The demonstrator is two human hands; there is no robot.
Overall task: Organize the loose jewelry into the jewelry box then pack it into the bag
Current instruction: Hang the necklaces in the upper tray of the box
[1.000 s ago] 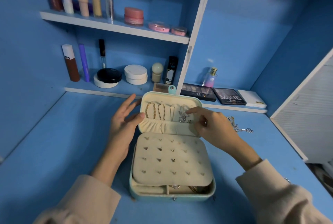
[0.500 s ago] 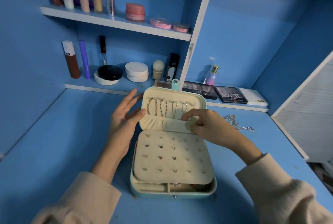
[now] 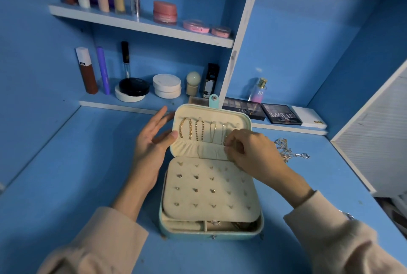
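The box (image 3: 211, 235) sits open in the middle of the blue desk (image 3: 77, 163), its teal front wall nearest the person and its lid (image 3: 222, 113) standing upright at the back. Inside the lid, gold and silver chains (image 3: 186, 128) hang in a row above a gathered cream pocket (image 3: 193, 148). A cream panel (image 3: 209, 194) dotted with small studs lies over the base, with narrow compartments showing along its front edge. The left hand (image 3: 152, 148) is released, fingers straight and spread, its thumb touching the lid's left edge. The right hand (image 3: 253, 152) is at the right side of the lid, its fingertips (image 3: 229, 143) curled together at the pocket's top edge beside the rightmost hanging chain; I cannot tell whether they pinch the chain, the pocket, or nothing. A loose silver necklace (image 3: 286, 150) lies on the desk just right of the box, partly behind the right hand. Two palettes (image 3: 283, 115) and a perfume bottle (image 3: 258, 90) sit on the low ledge behind, and tubes and jars stand on the shelf (image 3: 141, 24) above.
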